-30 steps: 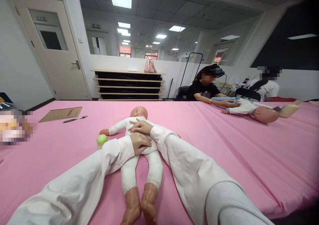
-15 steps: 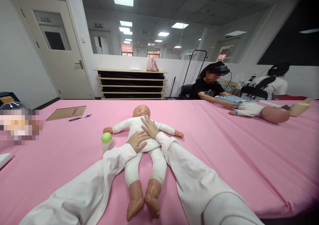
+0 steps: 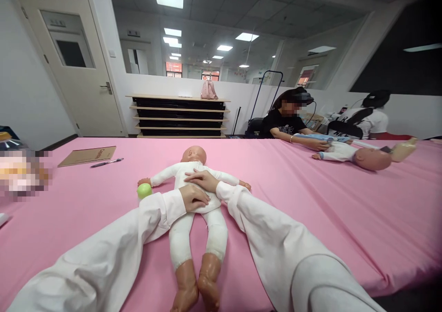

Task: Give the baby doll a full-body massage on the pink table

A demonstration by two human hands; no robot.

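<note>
A baby doll [image 3: 214, 238] in a white body lies on its back on the pink-covered table, head away from me and bare feet towards me. My left hand [image 3: 194, 198] rests on its lower belly with the fingers stretched out to the right. Just above it, my right hand [image 3: 203, 180] lies across the chest, fingers extended to the left and slightly apart. Neither hand grips anything. Beside the doll's arm on the left stands a small bottle with a green cap [image 3: 144, 191]; my left sleeve hides most of its lower part.
A brown notebook [image 3: 88, 156] and a pen [image 3: 107, 163] lie at the left. Across the table at the right, a person in black [image 3: 285, 118] handles another doll [image 3: 373, 158] near a yellowish bottle [image 3: 403, 150]. A low shelf unit [image 3: 177, 114] stands behind the table.
My left hand has slid right across the doll's belly, and my right hand has turned so its fingers point more to the left. The view has shifted slightly.
</note>
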